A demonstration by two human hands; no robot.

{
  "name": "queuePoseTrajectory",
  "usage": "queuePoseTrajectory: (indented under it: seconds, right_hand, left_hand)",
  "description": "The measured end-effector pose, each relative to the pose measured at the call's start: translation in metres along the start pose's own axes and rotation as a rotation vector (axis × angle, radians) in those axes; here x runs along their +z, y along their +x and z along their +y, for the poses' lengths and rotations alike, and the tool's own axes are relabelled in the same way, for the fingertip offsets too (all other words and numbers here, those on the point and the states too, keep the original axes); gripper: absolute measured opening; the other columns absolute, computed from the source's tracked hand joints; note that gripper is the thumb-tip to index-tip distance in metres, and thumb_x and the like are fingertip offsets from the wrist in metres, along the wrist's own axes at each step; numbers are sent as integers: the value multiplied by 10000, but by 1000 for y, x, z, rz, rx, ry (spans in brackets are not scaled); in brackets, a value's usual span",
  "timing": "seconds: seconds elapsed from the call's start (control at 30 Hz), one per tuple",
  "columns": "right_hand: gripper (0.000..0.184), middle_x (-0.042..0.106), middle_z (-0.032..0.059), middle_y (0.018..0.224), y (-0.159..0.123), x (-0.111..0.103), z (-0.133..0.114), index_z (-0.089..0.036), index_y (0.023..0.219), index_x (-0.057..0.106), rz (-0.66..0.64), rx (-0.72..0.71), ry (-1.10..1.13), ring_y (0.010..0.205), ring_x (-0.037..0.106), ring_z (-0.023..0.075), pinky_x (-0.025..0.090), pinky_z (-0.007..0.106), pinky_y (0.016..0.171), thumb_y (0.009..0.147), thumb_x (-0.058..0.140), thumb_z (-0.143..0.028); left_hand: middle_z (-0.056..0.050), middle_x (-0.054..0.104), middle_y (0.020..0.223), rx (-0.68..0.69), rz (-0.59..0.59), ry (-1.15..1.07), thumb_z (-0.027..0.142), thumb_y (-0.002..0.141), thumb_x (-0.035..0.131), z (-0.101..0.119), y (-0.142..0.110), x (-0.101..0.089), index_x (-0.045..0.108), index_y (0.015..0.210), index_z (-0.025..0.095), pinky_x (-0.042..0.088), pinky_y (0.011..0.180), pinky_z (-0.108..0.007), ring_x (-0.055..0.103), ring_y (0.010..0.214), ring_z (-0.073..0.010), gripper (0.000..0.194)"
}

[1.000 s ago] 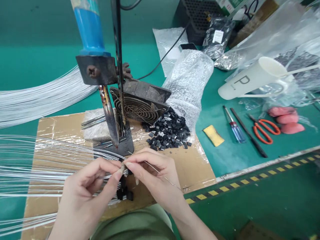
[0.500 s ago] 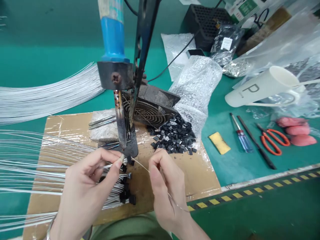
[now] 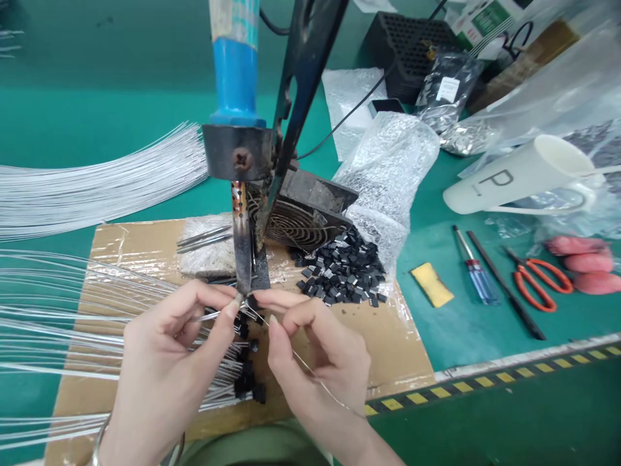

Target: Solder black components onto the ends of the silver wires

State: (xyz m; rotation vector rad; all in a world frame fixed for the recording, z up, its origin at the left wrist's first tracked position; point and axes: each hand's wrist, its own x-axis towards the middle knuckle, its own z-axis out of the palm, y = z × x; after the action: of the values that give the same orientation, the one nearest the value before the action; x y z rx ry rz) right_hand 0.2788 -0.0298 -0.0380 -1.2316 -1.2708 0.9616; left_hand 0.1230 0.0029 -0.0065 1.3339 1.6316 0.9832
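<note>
My left hand [image 3: 179, 343] pinches a thin white wire with a small black component [image 3: 251, 303] at its end, just under the tip of a soldering iron [image 3: 241, 249] clamped upright in a stand, blue handle [image 3: 235, 71] on top. My right hand [image 3: 317, 353] pinches a fine strand of solder wire [image 3: 310, 370] and brings its end to the same spot. Several finished wires with black ends [image 3: 247, 385] lie below the hands on a taped cardboard sheet [image 3: 398, 343].
A pile of small black components [image 3: 342, 275] lies by a fan [image 3: 295, 220] and bubble wrap [image 3: 388, 175]. White wire bundles [image 3: 87, 184] fan out left. A yellow sponge [image 3: 431, 285], screwdriver [image 3: 475, 275], scissors [image 3: 541, 285] and white cup [image 3: 519, 178] lie on the green table at the right.
My right hand has come back up and left, bringing the solder wire to the iron tip beside the left hand's component. The view has shifted left and down slightly.
</note>
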Motion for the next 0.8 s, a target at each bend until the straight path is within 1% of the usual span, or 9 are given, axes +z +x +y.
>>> queuePoseTrajectory:
  seconds: [0.17, 0.3, 0.4, 0.6, 0.8]
  right_hand:
    - [256, 872, 45, 1174, 4, 3, -3, -254, 809, 589, 48, 42, 19, 1112, 844, 196, 658, 269, 957, 896, 662, -24]
    - [255, 872, 37, 1171, 6, 4, -5, -255, 808, 596, 44, 50, 32, 1110, 844, 195, 657, 271, 955, 897, 669, -27]
    - [257, 868, 33, 1184, 6, 4, -5, -255, 819, 603, 41, 46, 45, 1126, 839, 193, 655, 267, 954, 900, 664, -20]
    - [258, 872, 52, 1179, 6, 4, -6, -255, 801, 607, 51, 53, 53, 1120, 844, 222, 660, 312, 972, 887, 684, -24]
    - [257, 872, 30, 1181, 6, 5, -7, -255, 814, 614, 59, 39, 57, 1127, 841, 198, 649, 270, 968, 887, 687, -19]
  left_hand:
    - [22, 763, 705, -5, 26, 28, 296, 801, 777, -1, 1, -2, 778, 723, 246, 498, 532, -117, 665, 589, -92, 92]
    - [9, 801, 752, -28, 48, 34, 302, 778, 780, -1, 2, -1, 779, 726, 240, 514, 530, -144, 668, 580, -106, 81]
    - [10, 793, 743, -29, 46, 16, 299, 779, 781, 0, 2, -1, 779, 729, 239, 509, 530, -145, 664, 584, -107, 78]
    - [28, 777, 733, -16, 27, 31, 284, 816, 777, 0, 3, -2, 785, 749, 258, 509, 561, -134, 678, 618, -100, 72]
    - [19, 832, 830, -18, 30, 43, 297, 815, 785, 0, 0, -4, 797, 772, 269, 519, 549, -159, 691, 626, -117, 53]
